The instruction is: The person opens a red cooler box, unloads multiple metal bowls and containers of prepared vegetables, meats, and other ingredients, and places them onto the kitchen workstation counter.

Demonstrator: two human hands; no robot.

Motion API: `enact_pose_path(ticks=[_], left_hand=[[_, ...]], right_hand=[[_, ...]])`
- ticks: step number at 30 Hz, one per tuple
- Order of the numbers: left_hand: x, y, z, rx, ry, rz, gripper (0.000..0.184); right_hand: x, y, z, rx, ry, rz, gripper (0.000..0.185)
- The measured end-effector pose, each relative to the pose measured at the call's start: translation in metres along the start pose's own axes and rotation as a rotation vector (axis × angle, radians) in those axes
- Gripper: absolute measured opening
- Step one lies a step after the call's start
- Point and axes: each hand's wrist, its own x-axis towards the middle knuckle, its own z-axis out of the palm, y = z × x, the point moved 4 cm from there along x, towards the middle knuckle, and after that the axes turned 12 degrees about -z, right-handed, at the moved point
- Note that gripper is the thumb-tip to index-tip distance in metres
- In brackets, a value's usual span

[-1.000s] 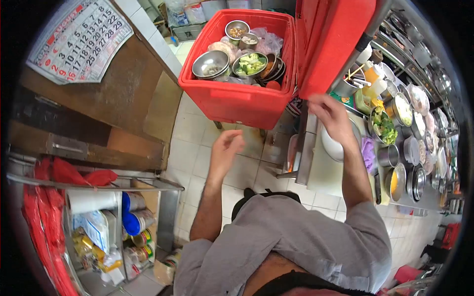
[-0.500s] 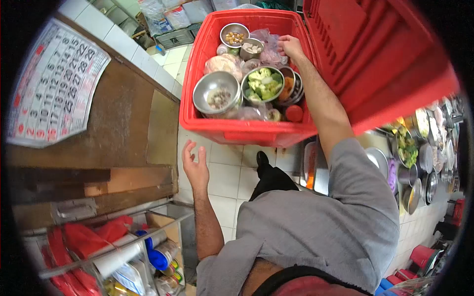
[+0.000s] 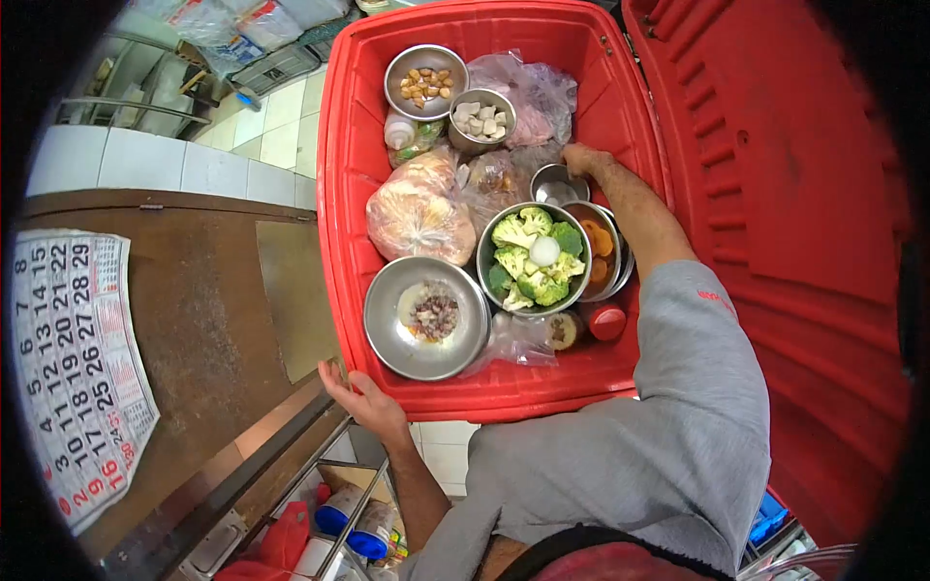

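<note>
My right hand (image 3: 589,162) reaches into the open red cooler (image 3: 334,208), its fingers closed at the rim of a small metal bowl (image 3: 554,194). Just below that bowl are a bowl of broccoli (image 3: 523,285) with a white round piece in its middle, and a bowl of orange slices (image 3: 603,242), partly covered. My left hand (image 3: 368,399) is empty, fingers apart, outside the cooler's near left corner. Closest to it inside is a wide steel bowl (image 3: 387,334) with chopped reddish bits. Plastic bags of food (image 3: 421,208) fill the middle.
At the cooler's far end sit a bowl of brown pieces (image 3: 424,85) and a bowl of pale chunks (image 3: 480,120). The raised red lid (image 3: 765,194) stands on the right. A brown door (image 3: 194,300) with a calendar (image 3: 73,358) is on the left, above a shelf of containers.
I have moved closer, so the cooler fills more of the view. My right hand has gone from the purplish bag to the small metal bowl. The left remains outside the cooler.
</note>
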Motion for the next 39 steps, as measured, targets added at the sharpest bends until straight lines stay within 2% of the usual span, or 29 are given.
enact_pose_path(ticks=[1,2,4,10,16,21,24,26,28,31,34,38,39], left_hand=[[0.001,0.000,0.000,0.054,-0.009,-0.003,0.043],[0.003,0.000,0.000,0.061,-0.013,-0.003,0.043],[0.003,-0.003,0.002,0.041,-0.049,-0.027,0.042],[0.003,0.002,0.003,0.040,-0.063,0.007,0.041],[0.004,-0.012,-0.002,0.031,-0.098,-0.067,0.047],[-0.001,0.001,-0.004,0.045,-0.096,-0.001,0.046],[0.001,-0.005,-0.004,0.013,-0.082,0.052,0.045],[0.001,-0.006,-0.005,-0.024,-0.062,0.097,0.045],[-0.002,-0.002,-0.008,0.005,-0.058,0.095,0.046],[-0.002,-0.007,-0.010,0.017,-0.049,0.111,0.046],[-0.002,-0.003,-0.013,0.040,-0.022,0.214,0.047],[-0.006,-0.003,-0.019,-0.007,-0.027,0.350,0.047],[-0.005,-0.005,-0.022,0.010,0.033,0.392,0.047]], right_hand=[[0.007,-0.003,0.007,-0.116,-0.096,-0.106,0.029],[0.012,-0.002,0.012,-0.108,-0.100,-0.105,0.029],[0.013,0.001,0.016,-0.070,0.084,-0.093,0.034],[0.002,-0.014,-0.012,-0.021,0.065,-0.183,0.037],[-0.041,-0.037,-0.059,-0.008,0.193,-0.085,0.033],[-0.071,-0.049,-0.096,-0.042,0.327,0.029,0.032],[-0.091,-0.050,-0.124,-0.099,0.499,0.065,0.031],[-0.113,-0.053,-0.145,0.035,0.710,0.072,0.027],[-0.138,-0.067,-0.163,0.003,0.783,0.068,0.026],[-0.209,-0.115,-0.179,0.212,1.075,0.144,0.026],[-0.251,-0.145,-0.173,0.332,1.218,0.030,0.028],[-0.344,-0.209,-0.133,0.459,1.246,-0.005,0.033],[-0.367,-0.222,-0.119,0.467,1.260,-0.014,0.032]])
